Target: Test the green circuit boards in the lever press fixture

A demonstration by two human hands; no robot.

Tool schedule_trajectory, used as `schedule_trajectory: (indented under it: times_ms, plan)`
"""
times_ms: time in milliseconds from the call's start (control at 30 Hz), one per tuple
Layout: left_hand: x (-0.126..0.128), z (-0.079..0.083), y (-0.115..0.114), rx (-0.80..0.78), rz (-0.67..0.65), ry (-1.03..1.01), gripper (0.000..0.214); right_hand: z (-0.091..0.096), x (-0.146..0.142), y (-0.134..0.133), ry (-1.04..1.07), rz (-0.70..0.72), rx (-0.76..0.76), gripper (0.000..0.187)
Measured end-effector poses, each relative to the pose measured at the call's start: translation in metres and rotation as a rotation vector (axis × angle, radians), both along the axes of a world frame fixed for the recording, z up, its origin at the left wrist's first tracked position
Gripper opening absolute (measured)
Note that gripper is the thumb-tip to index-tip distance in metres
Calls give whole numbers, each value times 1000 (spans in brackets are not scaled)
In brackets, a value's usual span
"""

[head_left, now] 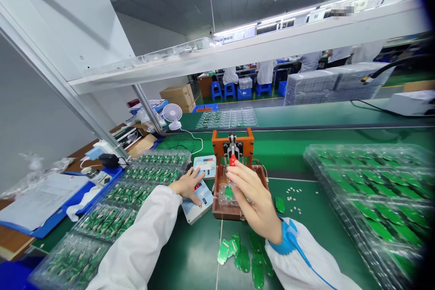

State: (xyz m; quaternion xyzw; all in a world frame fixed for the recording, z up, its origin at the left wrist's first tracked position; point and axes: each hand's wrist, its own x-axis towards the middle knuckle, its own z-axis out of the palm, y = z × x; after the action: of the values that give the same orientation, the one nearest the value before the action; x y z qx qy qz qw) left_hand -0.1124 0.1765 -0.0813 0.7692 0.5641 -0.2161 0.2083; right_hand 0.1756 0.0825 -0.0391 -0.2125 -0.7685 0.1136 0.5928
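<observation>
My right hand (256,197), with a blue wrist strap, has its fingers at the red handle (233,159) of a toggle clamp. The clamp belongs to an orange and brown test fixture (249,138). Under the hand, a clear plate (224,195) with a green circuit board (229,193) sits in the fixture, partly hidden. My left hand (188,186) lies with fingers spread on a white and blue meter box (200,206) with a red digital display. A second meter box (205,165) stands just behind it. Loose green boards (242,257) lie in front of the fixture.
Clear trays of assembled boards (136,195) line the left; stacked trays of green boards (377,190) stand right. One board (279,205) and small pale pieces (294,198) lie beside the fixture. A white fan (172,114) and another tray (227,118) are behind. A shelf (238,52) crosses above.
</observation>
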Motion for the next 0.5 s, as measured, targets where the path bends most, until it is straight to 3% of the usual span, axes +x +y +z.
schedule_trajectory:
  times_ms: [133,267,333,400,467,500]
  plan:
    - [0,-1,1,-4,5,8,145,-2,-1,0,-2,-12,9,64]
    - [10,20,-14,73,51,-30,137,-2,-1,-1,-7,-27,2,63]
    - [22,35,-36,179,89,-135,110,-2,-2,-2,-4,-40,8,62]
    - [42,45,-67,211,82,-308,64,-3,-2,-2,-7,-55,11,62]
    - [73,44,-101,104,-112,-547,32,-5,-4,-2,-7,-64,15,62]
    - [92,38,-118,-12,-239,-688,31,-6,-4,-1,-2,-67,16,62]
